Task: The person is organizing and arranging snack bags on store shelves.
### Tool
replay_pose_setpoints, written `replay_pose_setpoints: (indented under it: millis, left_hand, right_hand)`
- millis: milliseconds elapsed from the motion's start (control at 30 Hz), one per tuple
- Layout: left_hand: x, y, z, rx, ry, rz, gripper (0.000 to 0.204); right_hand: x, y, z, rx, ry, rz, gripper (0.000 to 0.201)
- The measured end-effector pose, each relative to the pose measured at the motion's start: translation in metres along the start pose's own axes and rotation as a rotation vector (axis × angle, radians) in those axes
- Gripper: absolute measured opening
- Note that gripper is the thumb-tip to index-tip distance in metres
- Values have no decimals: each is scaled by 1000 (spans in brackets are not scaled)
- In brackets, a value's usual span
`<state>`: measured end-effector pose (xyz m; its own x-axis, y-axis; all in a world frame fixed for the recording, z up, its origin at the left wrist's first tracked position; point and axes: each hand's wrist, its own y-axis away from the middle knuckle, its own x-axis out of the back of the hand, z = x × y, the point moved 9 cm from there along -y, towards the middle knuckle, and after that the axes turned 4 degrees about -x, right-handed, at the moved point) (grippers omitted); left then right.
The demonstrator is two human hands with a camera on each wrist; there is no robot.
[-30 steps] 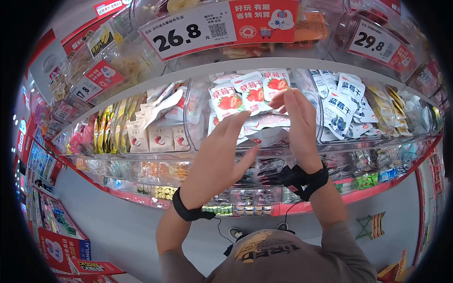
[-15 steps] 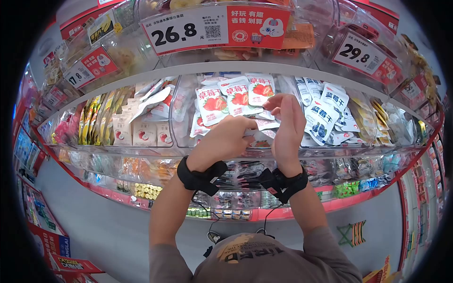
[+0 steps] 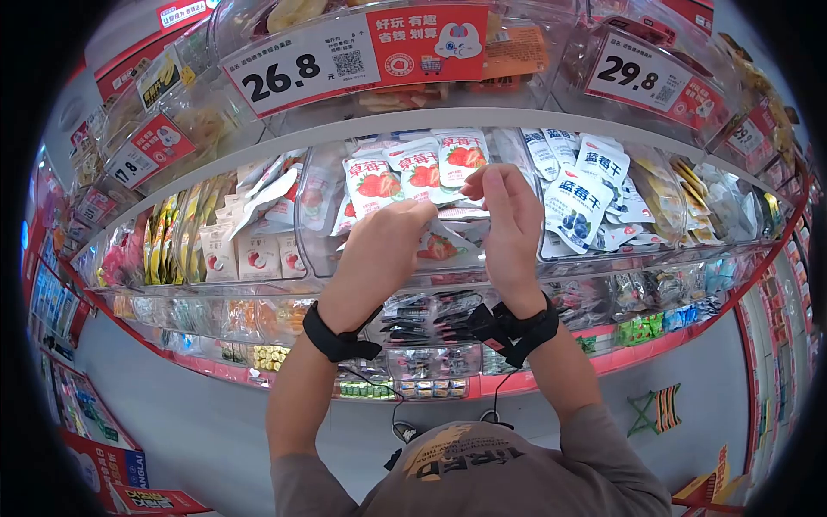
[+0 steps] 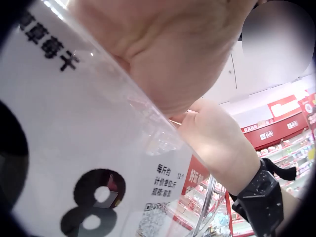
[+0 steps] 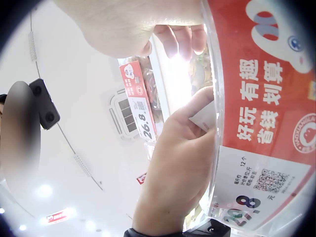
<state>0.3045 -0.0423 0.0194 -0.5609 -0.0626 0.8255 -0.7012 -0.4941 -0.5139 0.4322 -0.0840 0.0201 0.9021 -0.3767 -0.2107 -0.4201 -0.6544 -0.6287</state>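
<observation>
Transparent shop bin point(image 3: 323, 260) with strawberry pouches point(image 3: 374, 184), left hand point(image 3: 386, 248) in a pinch on one white packet point(image 5: 203, 119), right hand point(image 3: 513, 229) loose, empty.

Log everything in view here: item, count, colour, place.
Strawberry packets: several, white and red, centre.
Blueberry packets: several, white and blue, right of centre.
Apple packets: several, cream, left of centre.
Yellow packets: several, yellow, farther left.
Bins: several, clear, mid-height.
Price tags: several, white and red, top.
Lower packets: many, mixed colours, beneath.
Folding stool: one, green and striped, lower right.
Wristbands: two, black, below centre.
T-shirt: one, grey-brown, bottom.
Left grip: one, centre, pinching a white packet.
Right grip: one, beside it, holding nothing.
</observation>
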Motion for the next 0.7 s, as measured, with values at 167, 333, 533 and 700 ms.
replay_pose_setpoints:
  millis: [167,333,533,700]
  left_hand:
    - [-10,1,-3,-14,101,-135,26]
    - [-16,-4,-3,-56,185,-145,48]
    - [-36,-4,-14,-61,207,-323,56]
    - [-34,-9,-2,-29,189,-430,53]
  right_hand:
    - [-4,1,9,-89,16,-45,23]
    - [-5,1,7,-26,47,-22,24]
    - [-5,0,5,1,8,-27,27]
    - [-3,1,6,-2,23,-45,27]
